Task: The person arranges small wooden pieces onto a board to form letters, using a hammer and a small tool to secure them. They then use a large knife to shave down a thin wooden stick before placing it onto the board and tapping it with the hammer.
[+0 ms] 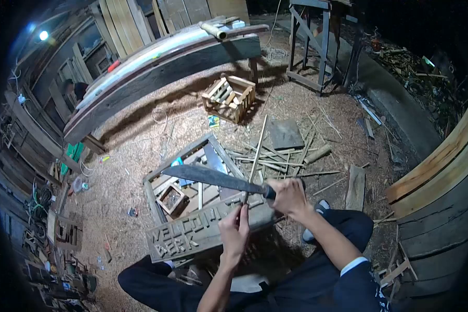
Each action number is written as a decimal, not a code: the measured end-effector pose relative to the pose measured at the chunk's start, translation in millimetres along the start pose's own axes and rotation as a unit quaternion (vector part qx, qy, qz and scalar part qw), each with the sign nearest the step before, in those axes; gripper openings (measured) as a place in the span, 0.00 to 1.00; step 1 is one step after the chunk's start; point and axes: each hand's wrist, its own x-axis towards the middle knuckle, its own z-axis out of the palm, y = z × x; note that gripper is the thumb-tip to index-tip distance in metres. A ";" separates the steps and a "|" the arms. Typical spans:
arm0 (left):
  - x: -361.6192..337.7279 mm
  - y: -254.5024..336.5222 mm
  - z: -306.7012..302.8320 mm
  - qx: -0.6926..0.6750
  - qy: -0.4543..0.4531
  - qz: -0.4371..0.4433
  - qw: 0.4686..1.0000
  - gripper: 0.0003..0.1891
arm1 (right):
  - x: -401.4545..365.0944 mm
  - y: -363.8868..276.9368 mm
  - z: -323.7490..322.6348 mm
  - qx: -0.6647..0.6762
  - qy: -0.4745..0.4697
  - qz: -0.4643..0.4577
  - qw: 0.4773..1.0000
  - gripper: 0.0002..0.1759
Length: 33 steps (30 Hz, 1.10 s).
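My right hand [288, 196] is closed around the dark handle of a large machete [213, 178], whose broad blade points left. My left hand [234, 229] pinches the lower end of a thin, long bamboo strip [259, 148] that stands up and away from me. The blade's base crosses the strip just above my left fingers. Under my hands lies a wooden board with raised carved letters [192, 234]. Behind the board is a wooden frame [153, 195] holding a small wooden box [170, 199] and flat pieces.
A slatted crate [239, 106] with bamboo pieces stands before a long workbench [177, 67]. Bamboo sticks [270, 161] and a flat board [287, 134] lie on the shavings-covered ground. Large planks [437, 166] stand at right. Part of a person [79, 91] shows at far left.
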 end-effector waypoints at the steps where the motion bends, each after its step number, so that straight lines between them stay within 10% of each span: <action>1: -4.5 0.1 0.1 -0.002 -0.001 -0.005 1.000 0.11 | 0.2 1.5 0.2 -0.010 0.001 0.016 1.000 0.09; 13: -22.1 -8.9 0.6 0.020 -0.004 -0.075 0.997 0.12 | 8.1 27.0 -6.4 -0.014 0.043 0.107 0.993 0.10; 16: -3.4 -15.2 -1.6 0.027 -0.048 -0.058 0.997 0.12 | -32.3 -0.7 -3.1 -0.022 -0.100 0.029 0.994 0.16; 30: -17.2 -15.4 -2.2 -0.001 -0.014 -0.022 1.000 0.10 | -27.5 4.8 -0.5 -0.072 -0.055 -0.015 0.996 0.08; 33: -39.6 -21.3 -13.3 0.015 -0.029 -0.065 0.997 0.11 | -2.3 28.6 -4.1 0.004 -0.054 0.119 0.991 0.07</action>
